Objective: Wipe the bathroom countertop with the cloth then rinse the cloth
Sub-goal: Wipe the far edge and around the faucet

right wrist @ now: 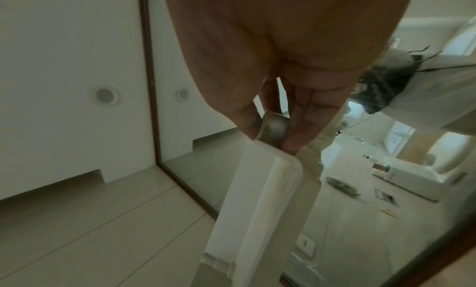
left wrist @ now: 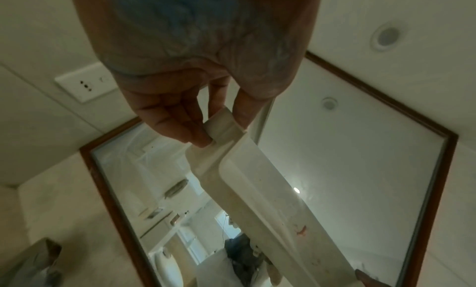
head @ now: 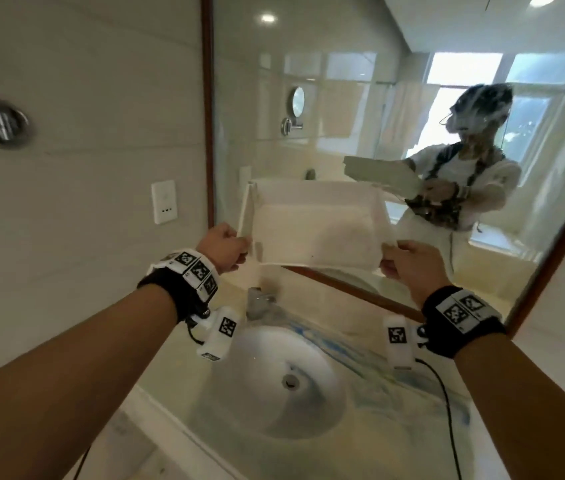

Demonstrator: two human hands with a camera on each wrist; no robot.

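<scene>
No cloth is being shown in any view, so its place cannot be told. The table [head: 395,393] is lying below, around the sink [head: 257,358], with bluish streaks showing on it beside the basin; by that, wiping is being judged as not finished.

A white tray [head: 312,230] is being held in the air above the tap [head: 260,303], close in front of the mirror [head: 343,98]. The left grip [head: 224,249] is being clamped on the tray's near left corner, and the right grip [head: 407,263] on its near right corner. In the wrist views only the rim is being pinched between thumb and fingers [left wrist: 180,124], and likewise on the other side [right wrist: 298,128].

The hold is being judged as thin: the tray is being carried by two rim corners alone, so a slip of either pinch could let it swing down onto the tap or sink. Its far edge is being kept near the glass, and a push forward could knock it against the mirror. Until the tray is set aside, neither grip is being left free for the cloth.
</scene>
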